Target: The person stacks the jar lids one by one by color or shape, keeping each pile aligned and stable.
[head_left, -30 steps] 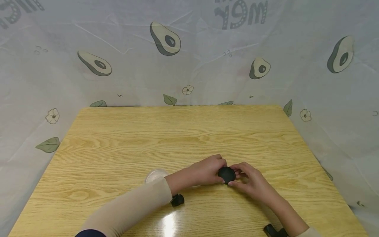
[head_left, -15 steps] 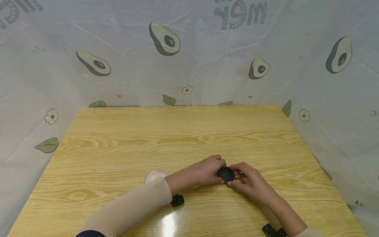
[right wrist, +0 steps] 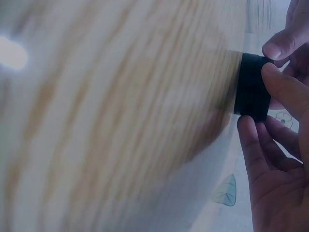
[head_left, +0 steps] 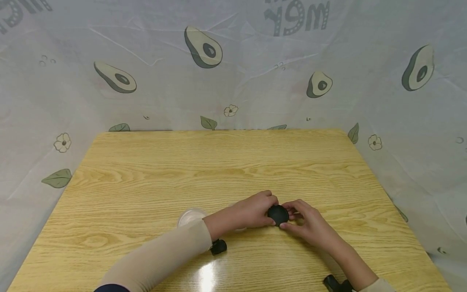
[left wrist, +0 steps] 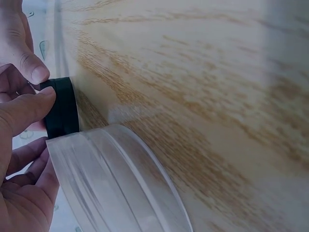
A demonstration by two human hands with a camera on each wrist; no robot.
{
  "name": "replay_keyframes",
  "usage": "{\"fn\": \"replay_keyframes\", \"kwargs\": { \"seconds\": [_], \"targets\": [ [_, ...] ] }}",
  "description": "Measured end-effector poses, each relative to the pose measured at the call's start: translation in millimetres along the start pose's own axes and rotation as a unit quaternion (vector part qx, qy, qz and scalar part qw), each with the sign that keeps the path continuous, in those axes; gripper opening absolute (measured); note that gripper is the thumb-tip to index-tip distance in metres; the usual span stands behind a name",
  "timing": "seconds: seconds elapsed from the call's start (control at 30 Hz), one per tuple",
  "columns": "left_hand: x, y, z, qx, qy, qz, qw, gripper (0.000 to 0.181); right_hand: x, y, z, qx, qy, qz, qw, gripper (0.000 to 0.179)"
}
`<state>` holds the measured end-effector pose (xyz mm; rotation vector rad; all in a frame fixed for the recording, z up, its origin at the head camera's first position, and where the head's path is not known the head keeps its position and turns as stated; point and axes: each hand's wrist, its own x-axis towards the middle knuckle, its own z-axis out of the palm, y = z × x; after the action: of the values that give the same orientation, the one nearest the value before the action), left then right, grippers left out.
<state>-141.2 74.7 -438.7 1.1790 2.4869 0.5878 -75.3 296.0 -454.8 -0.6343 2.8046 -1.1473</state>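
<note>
A small, squat black round jar (head_left: 278, 215) stands on the wooden table (head_left: 219, 166), right of the middle. A seam runs around its side in the wrist views. My left hand (head_left: 255, 211) pinches it from the left, with the thumb at the near side and the fingers at the far side. From the right, my right hand (head_left: 310, 225) holds it between thumb and fingers. In the left wrist view, the left thumb lies at the top edge of the jar (left wrist: 63, 108), close to the right thumb. The right fingertips press the jar's side (right wrist: 252, 89) in the right wrist view.
A clear ridged round container (left wrist: 111, 179) stands close by the left hand. In the head view a clear round dish (head_left: 189, 216) shows partly behind the left forearm. Black wrist devices (head_left: 219, 246) sit under both wrists. A patterned curtain (head_left: 233, 61) surrounds the table.
</note>
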Motion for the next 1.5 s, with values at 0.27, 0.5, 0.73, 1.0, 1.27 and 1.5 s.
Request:
{"fn": "replay_keyframes", "kwargs": {
  "seconds": [0.27,0.5,0.73,1.0,1.27,1.5],
  "targets": [
    [1.0,-1.0,0.2,-0.020,-0.006,-0.016,0.9997,0.039,0.8,1.0,0.3,-0.001,-0.009,0.001,1.0000,0.045],
    [1.1,-0.4,-1.4,-0.034,-0.015,-0.026,0.9990,0.037,0.4,1.8,-0.2,0.001,-0.015,0.001,0.9999,0.046],
    [0.3,-1.5,-0.6,-0.035,-0.013,-0.025,0.9990,0.037,0.9,0.3,-0.5,0.001,-0.018,0.002,0.9998,0.047],
    [-0.4,-2.3,0.5,-0.037,-0.008,-0.021,0.9991,0.039,1.1,0.6,0.7,-0.012,-0.013,-0.001,0.9998,0.046],
    [0.5,-0.6,1.3,-0.046,-0.008,-0.018,0.9987,0.039,-1.2,2.3,0.5,-0.012,-0.011,-0.006,0.9999,0.048],
    [0.7,-2.2,3.6,-0.054,-0.006,-0.019,0.9983,0.042,-1.7,4.6,2.1,-0.006,-0.009,-0.011,0.9999,0.051]
  ]
}}
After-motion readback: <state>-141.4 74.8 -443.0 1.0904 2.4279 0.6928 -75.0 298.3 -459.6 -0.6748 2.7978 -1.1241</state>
